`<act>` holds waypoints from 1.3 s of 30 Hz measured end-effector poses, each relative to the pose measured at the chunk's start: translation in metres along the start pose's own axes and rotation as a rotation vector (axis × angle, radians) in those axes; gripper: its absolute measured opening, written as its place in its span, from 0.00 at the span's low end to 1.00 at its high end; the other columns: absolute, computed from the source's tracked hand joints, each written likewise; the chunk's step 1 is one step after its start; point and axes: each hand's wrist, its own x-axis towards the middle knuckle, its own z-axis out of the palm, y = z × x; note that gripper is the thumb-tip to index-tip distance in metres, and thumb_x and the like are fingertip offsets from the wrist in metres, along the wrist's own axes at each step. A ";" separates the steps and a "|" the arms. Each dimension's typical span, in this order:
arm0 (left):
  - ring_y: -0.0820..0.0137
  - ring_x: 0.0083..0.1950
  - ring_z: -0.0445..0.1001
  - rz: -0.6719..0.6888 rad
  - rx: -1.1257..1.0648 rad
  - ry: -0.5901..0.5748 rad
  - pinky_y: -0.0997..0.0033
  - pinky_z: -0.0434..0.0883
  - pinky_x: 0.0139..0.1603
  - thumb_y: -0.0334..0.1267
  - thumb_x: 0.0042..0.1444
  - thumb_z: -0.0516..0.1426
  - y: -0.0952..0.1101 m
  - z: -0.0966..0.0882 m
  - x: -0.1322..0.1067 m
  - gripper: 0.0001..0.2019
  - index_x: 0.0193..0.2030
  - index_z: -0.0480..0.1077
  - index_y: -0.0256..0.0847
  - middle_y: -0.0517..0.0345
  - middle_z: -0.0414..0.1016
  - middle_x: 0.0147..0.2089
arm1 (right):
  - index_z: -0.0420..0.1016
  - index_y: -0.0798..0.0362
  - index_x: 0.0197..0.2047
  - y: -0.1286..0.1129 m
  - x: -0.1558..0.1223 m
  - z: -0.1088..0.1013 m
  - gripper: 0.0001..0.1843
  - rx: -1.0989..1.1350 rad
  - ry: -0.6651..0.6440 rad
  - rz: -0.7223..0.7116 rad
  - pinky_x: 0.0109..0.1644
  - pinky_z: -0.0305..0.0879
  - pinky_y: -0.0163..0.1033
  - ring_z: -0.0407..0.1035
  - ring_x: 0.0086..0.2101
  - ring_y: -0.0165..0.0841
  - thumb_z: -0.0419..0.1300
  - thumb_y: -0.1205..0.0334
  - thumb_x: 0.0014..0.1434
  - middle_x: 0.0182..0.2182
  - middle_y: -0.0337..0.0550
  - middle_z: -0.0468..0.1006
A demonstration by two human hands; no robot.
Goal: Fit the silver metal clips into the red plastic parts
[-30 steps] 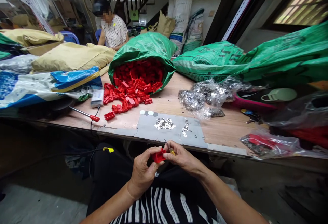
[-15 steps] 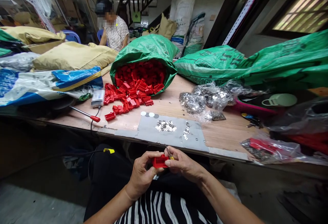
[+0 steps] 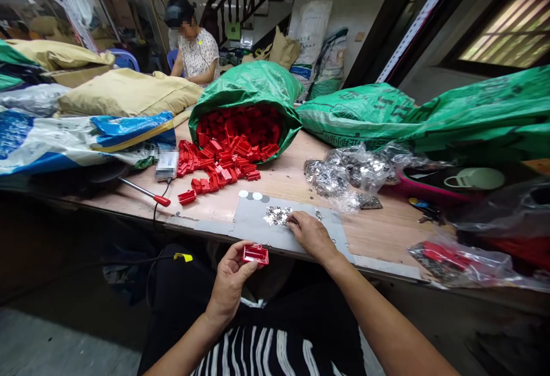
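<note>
My left hand grips a small red plastic box-shaped part by its left end, just in front of the table edge. The part's open hollow side faces up toward me. Over the grey mat my right hand reaches down, its thumb and fingers pinched together at the right side of a pile of small shiny metal pieces. Whatever those fingertips hold is too small to make out. A few more metal bits lie on the mat beyond the right hand.
Many red parts spill from a green sack. Plastic bags of metal pieces lie at right, near a pink-rimmed tray. A red-tipped rod and cable are at left. A person sits across the table.
My right hand has left the red part and moved forward to the metal pile. The yellow-ended tool at its fingers is no longer visible. My left hand keeps the red part, now tilted differently.
</note>
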 end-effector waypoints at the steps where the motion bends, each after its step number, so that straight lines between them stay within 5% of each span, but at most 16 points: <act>1: 0.70 0.42 0.77 -0.009 -0.008 -0.001 0.70 0.74 0.47 0.35 0.49 0.64 0.000 0.000 0.000 0.18 0.49 0.70 0.40 0.54 0.78 0.44 | 0.72 0.50 0.36 -0.001 0.001 0.002 0.05 -0.005 0.002 -0.014 0.41 0.59 0.38 0.69 0.38 0.35 0.55 0.66 0.59 0.37 0.43 0.76; 26: 0.66 0.44 0.75 -0.170 -0.182 -0.029 0.65 0.72 0.46 0.35 0.51 0.63 0.015 0.010 0.005 0.24 0.56 0.69 0.43 0.52 0.77 0.43 | 0.71 0.52 0.35 0.011 0.009 -0.001 0.10 0.454 0.011 -0.003 0.36 0.60 0.36 0.65 0.30 0.32 0.55 0.55 0.56 0.27 0.37 0.72; 39: 0.63 0.47 0.75 -0.157 -0.168 -0.053 0.65 0.71 0.46 0.34 0.52 0.62 0.013 0.013 0.008 0.23 0.56 0.68 0.41 0.51 0.77 0.43 | 0.71 0.51 0.34 0.007 0.006 -0.004 0.06 0.348 0.009 0.016 0.40 0.60 0.38 0.69 0.34 0.34 0.54 0.61 0.56 0.32 0.40 0.78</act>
